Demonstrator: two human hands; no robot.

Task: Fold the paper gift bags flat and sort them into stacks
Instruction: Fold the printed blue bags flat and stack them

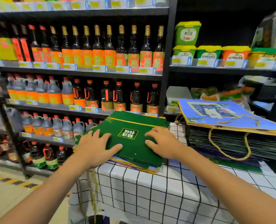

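Observation:
A flat green gift bag (130, 125) with a gold label lies on top of a low stack of folded bags (138, 165) on the table. My left hand (95, 146) rests palm down on its left part, fingers spread. On its right part my right hand (163, 141) presses flat the same way. Neither hand grips anything. To the right stands a taller stack of folded dark bags (234, 146), topped by a blue gift bag (227, 117) with gold rope handles.
The table wears a white cloth with a black grid (158, 191). Gold cords (93, 188) hang over its front left corner. Black store shelves (85, 73) with sauce bottles stand close behind and to the left. Tubs and packets fill the right shelves (214, 68).

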